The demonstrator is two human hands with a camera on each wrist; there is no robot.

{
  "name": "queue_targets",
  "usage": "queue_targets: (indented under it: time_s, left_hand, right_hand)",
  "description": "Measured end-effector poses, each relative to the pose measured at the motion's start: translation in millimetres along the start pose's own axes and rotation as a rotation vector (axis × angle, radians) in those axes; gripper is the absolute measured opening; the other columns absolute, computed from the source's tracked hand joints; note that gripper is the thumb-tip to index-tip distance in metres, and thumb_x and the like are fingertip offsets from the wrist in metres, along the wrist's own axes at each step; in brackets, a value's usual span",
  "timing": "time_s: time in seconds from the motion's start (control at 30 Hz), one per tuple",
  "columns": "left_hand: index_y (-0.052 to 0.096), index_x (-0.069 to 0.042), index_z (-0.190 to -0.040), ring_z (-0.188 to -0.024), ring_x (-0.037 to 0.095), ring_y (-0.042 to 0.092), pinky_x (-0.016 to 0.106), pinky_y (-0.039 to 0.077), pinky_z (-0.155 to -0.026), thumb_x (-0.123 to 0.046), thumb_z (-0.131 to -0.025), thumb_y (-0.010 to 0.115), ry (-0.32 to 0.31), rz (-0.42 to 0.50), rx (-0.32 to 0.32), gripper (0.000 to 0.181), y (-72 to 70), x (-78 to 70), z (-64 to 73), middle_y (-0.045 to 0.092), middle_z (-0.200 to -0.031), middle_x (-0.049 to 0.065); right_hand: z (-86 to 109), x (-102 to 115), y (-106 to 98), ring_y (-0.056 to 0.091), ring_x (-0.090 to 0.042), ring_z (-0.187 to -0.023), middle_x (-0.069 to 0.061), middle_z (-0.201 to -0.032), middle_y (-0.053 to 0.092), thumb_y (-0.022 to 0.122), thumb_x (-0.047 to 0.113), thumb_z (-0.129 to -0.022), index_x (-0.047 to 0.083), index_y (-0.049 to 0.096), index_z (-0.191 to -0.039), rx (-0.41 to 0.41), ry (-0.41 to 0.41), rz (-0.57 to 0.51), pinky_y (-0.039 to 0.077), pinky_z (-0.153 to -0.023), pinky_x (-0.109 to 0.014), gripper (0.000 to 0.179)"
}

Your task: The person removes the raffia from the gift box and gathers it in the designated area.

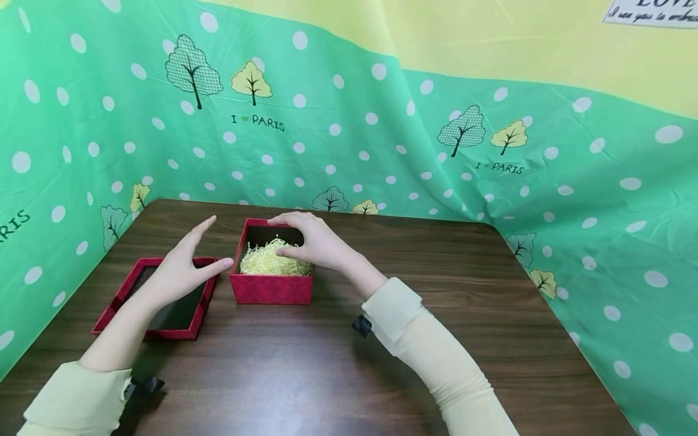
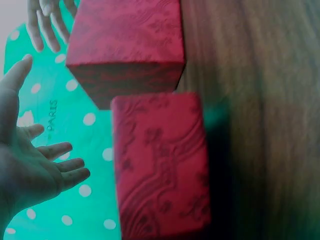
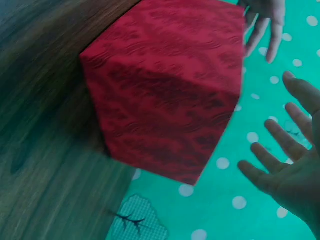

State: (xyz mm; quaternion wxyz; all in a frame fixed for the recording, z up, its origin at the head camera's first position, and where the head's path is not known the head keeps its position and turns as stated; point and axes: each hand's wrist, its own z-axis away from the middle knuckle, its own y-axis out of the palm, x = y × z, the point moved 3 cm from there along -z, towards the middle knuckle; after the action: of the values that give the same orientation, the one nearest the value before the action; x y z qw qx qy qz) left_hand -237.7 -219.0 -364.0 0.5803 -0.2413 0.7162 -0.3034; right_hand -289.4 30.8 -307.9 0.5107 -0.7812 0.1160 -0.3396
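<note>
A red patterned box [image 1: 272, 290], lidless, stands near the far side of the table. Inside it lies pale yellow shredded paper [image 1: 267, 259]. To its left the matching lid [image 1: 204, 303] rests with its dark hollow side up. My left hand [image 1: 182, 266] hovers above the lid, fingers extended and thumb pointing toward the box. Across the box's right side reaches my right hand [image 1: 316, 242], hiding part of its rim. In the right wrist view that hand [image 3: 295, 165] is spread and apart from the box wall [image 3: 165, 95]. Neither hand holds anything.
The dark wooden table [image 1: 262, 375] extends toward me and to the right. A green dotted cloth [image 1: 349, 145] with printed trees hangs behind and along both sides. Small dark devices [image 1: 362, 326] sit at my wrists.
</note>
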Motion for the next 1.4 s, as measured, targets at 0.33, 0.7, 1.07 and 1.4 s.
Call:
queue_targets:
  time_s: [0.33,0.7,1.07,1.4]
  left_hand:
    - [0.005,-0.032,-0.152,-0.140,0.041,0.019,0.070,0.027,-0.098,-0.054,-0.082,0.066,0.018,0.028,0.050,0.096,21.1,-2.7,-8.4,0.014,-0.157,0.011]
    - [0.007,-0.024,-0.153,-0.140,0.040,0.019,0.068,0.028,-0.100,-0.052,-0.080,0.068,0.032,0.050,0.100,0.099,37.3,-1.5,-20.6,0.014,-0.157,0.012]
    - [0.010,-0.015,-0.153,-0.140,0.039,0.020,0.066,0.030,-0.100,-0.056,-0.077,0.070,0.027,0.030,0.168,0.105,45.5,-1.3,-22.2,0.014,-0.157,0.014]
    - [0.010,-0.016,-0.153,-0.140,0.040,0.021,0.066,0.031,-0.099,-0.057,-0.076,0.070,0.005,0.030,0.170,0.105,45.4,1.1,-21.5,0.015,-0.156,0.014]
  right_hand:
    - [-5.7,-12,13,0.038,-0.018,-0.132,0.000,-0.141,0.047,0.072,0.032,-0.083,0.018,0.051,-0.136,0.025,-0.010,0.051,0.030,-0.110,-0.037,0.059]
    - [-15.9,-21,29,0.036,-0.019,-0.134,-0.002,-0.145,0.042,0.071,0.033,-0.085,0.020,0.050,-0.137,0.133,-0.044,0.064,0.034,-0.108,-0.039,0.058]
    - [-21.6,-30,40,0.038,-0.018,-0.134,-0.008,-0.143,0.044,0.073,0.032,-0.083,0.017,0.054,-0.133,0.256,-0.087,0.079,0.037,-0.106,-0.035,0.055]
    - [-30.0,-37,44,0.042,-0.015,-0.130,-0.004,-0.137,0.051,0.074,0.031,-0.082,0.013,0.057,-0.129,0.298,-0.149,0.113,0.036,-0.106,-0.027,0.054]
